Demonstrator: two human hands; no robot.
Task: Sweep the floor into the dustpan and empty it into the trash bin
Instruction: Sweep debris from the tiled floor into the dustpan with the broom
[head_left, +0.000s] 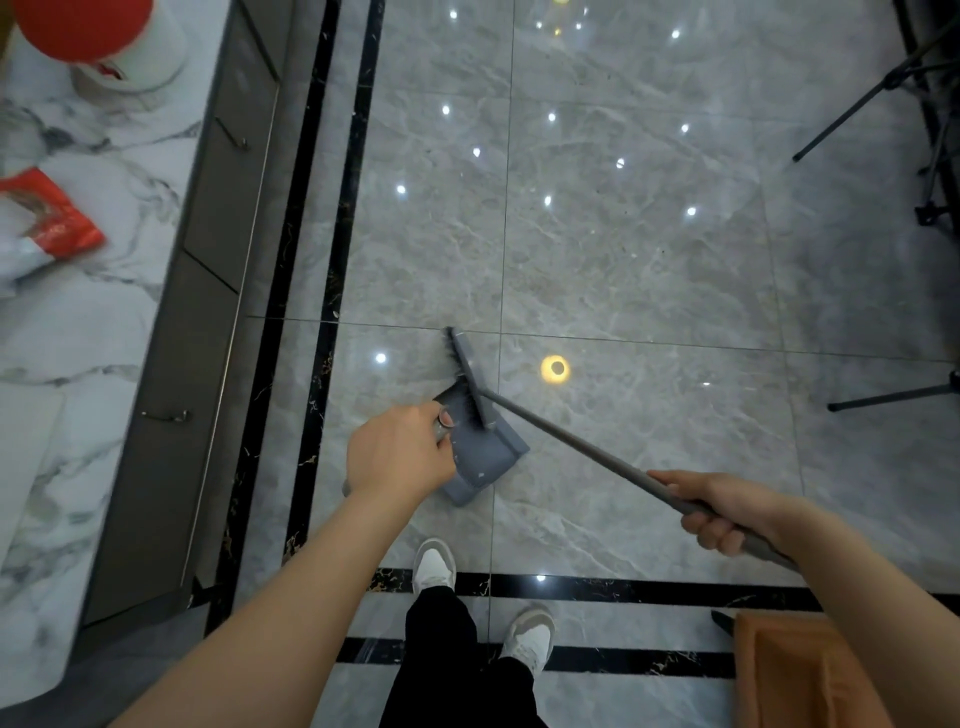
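Note:
A grey dustpan (485, 460) rests on the grey marble floor (623, 260) in front of my feet. My left hand (397, 454) grips its handle at the pan's left side. The grey broom (470, 376) has its dark bristled head lying across the pan's far edge, half over the pan and half over the floor. Its long handle (582, 449) slants down to the right into my right hand (727, 512), which is closed around it. No trash bin is in view.
A marble-topped counter (78, 338) with drawers runs along the left, carrying a red-lidded white container (104, 36) and a red packet (47, 218). Black tripod legs (883, 88) stand at the right edge. An orange object (800, 670) sits at the lower right. Black floor bands (623, 590) cross near my shoes.

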